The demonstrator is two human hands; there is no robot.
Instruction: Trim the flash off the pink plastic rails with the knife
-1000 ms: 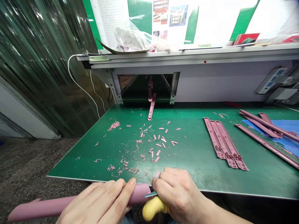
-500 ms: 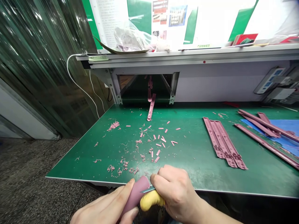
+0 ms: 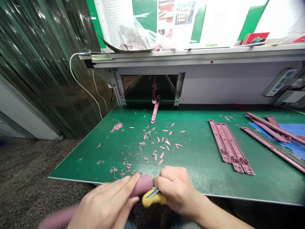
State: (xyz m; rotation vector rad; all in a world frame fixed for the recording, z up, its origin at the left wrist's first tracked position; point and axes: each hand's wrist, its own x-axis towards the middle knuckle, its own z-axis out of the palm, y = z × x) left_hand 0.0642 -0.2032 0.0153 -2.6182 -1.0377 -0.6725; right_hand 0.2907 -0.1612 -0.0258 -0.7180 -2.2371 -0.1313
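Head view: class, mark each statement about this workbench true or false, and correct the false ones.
1. The left hand grips a pink strip. True.
2. The right hand holds a knife with a blue handle. False: the handle is yellow.
3. Pink offcuts lie scattered on the green mat. True.
4. The row of long strips lies left of both hands. False: it lies to their right.

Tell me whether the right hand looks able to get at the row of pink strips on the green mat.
Probably yes: only bare mat lies between the right hand and the pink strips. But its fingers are closed on the yellow-handled knife, so it would need freeing first.
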